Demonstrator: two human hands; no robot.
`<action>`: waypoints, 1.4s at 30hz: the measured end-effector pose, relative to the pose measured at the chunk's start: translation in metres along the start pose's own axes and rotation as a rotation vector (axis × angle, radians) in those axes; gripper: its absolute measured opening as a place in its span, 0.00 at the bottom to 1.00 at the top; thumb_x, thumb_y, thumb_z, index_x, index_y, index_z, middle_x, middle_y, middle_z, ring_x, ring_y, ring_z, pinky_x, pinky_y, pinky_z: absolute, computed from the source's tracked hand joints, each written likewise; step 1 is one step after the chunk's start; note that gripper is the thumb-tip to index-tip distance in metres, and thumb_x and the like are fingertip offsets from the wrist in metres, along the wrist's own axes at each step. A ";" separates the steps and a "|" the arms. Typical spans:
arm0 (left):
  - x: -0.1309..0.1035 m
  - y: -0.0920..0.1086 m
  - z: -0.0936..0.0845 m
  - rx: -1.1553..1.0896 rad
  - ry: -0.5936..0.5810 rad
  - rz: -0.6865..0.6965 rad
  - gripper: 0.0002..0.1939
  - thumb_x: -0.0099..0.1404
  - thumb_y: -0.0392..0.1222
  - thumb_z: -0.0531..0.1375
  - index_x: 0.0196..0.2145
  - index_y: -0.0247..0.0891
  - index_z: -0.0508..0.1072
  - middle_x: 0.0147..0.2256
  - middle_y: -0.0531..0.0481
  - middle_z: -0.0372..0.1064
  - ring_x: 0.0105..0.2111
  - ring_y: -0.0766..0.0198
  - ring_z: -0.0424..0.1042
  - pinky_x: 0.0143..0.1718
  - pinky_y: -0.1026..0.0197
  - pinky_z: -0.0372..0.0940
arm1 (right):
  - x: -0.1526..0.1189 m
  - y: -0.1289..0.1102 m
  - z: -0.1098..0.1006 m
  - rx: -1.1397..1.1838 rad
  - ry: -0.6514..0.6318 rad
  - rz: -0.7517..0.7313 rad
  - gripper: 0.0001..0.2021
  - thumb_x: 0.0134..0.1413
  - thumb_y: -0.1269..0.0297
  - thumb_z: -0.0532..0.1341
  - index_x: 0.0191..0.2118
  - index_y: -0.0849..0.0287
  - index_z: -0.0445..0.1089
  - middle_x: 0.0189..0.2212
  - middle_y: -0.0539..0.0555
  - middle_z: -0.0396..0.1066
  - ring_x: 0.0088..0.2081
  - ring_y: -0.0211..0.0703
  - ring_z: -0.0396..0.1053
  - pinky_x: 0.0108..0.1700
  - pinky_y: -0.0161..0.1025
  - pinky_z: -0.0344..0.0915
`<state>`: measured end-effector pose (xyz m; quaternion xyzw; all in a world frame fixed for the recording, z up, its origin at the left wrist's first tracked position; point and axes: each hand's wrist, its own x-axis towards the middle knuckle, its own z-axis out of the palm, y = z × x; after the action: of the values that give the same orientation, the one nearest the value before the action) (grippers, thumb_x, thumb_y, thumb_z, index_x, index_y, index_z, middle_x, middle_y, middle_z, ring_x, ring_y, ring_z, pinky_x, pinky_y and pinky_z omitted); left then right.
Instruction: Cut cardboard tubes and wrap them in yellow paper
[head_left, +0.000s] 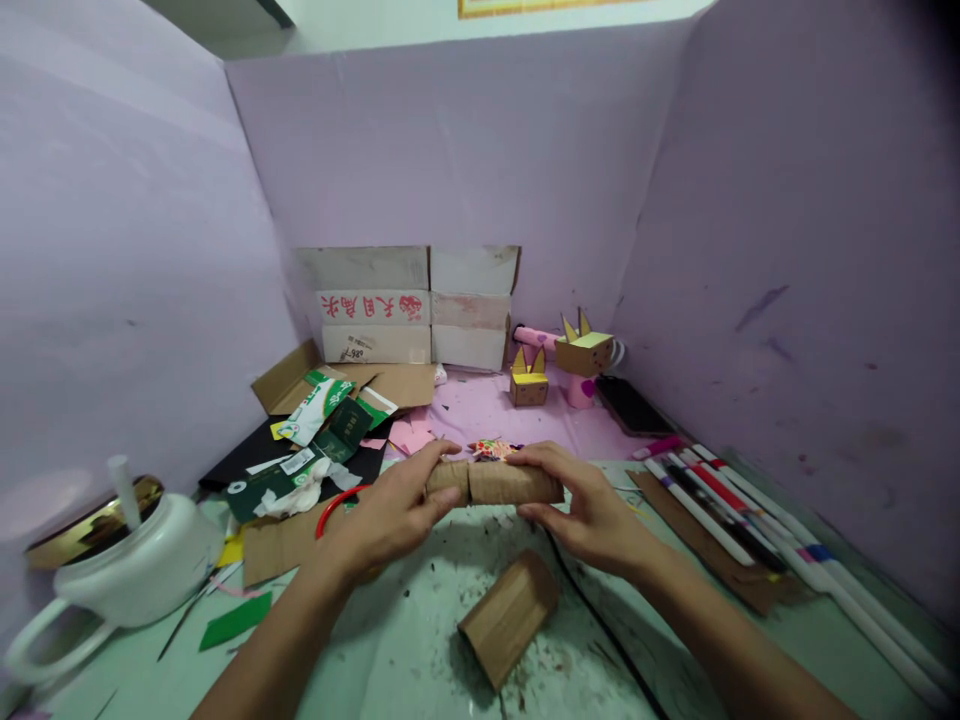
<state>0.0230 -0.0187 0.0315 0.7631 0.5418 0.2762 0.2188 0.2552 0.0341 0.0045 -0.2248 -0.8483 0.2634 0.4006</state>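
Between my two hands lies a rolled brown cardboard tube (514, 484), held sideways just above the table, with a dark seam dividing it into a short left part and a longer right part. My left hand (409, 505) pinches the short end with thumb and fingers. On the longer end, my right hand (574, 495) has its fingers over the top and its thumb at the lower edge. A bent piece of brown cardboard (511, 615) rests on the table closer to me. Behind the tube is a small colourful patterned item (495, 449), partly hidden.
A white teapot-like vessel (142, 565) stands at left beside cardboard and paper scraps (322, 420). Red scissor handles (334, 510) lie near my left wrist. Marker pens (720, 500) and a phone (630, 405) lie at right. Small eared boxes (529, 388) stand behind. A black cord (592, 610) crosses the table.
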 end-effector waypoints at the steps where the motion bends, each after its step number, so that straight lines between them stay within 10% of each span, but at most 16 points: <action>1: 0.000 0.000 0.000 -0.025 -0.002 -0.001 0.20 0.61 0.43 0.54 0.51 0.41 0.61 0.47 0.46 0.66 0.44 0.56 0.65 0.45 0.56 0.59 | 0.000 0.000 0.001 0.006 0.004 0.007 0.20 0.50 0.69 0.62 0.49 0.52 0.62 0.46 0.57 0.66 0.48 0.50 0.63 0.49 0.46 0.60; 22: -0.003 0.006 0.015 -0.263 0.048 -0.114 0.22 0.52 0.43 0.61 0.45 0.37 0.67 0.34 0.51 0.66 0.23 0.69 0.64 0.24 0.66 0.62 | -0.007 -0.008 0.001 -0.038 0.023 0.098 0.23 0.42 0.76 0.63 0.45 0.58 0.58 0.42 0.55 0.62 0.44 0.46 0.62 0.46 0.42 0.59; 33: -0.056 0.001 0.005 -0.287 0.081 -0.228 0.22 0.53 0.52 0.59 0.43 0.37 0.66 0.24 0.55 0.64 0.20 0.67 0.64 0.21 0.66 0.60 | -0.013 -0.031 0.006 0.136 -0.410 0.065 0.26 0.50 0.75 0.57 0.56 0.59 0.54 0.53 0.60 0.57 0.54 0.49 0.57 0.55 0.49 0.54; 42: -0.056 -0.002 -0.011 -0.058 0.010 -0.236 0.18 0.49 0.43 0.60 0.39 0.38 0.66 0.34 0.54 0.65 0.31 0.63 0.64 0.31 0.65 0.59 | -0.023 -0.021 0.036 0.106 -0.348 0.194 0.26 0.48 0.72 0.59 0.56 0.59 0.58 0.53 0.61 0.62 0.53 0.53 0.61 0.53 0.52 0.57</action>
<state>-0.0004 -0.0704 0.0284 0.6860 0.6206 0.2680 0.2692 0.2359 -0.0049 -0.0145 -0.2348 -0.8641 0.3800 0.2321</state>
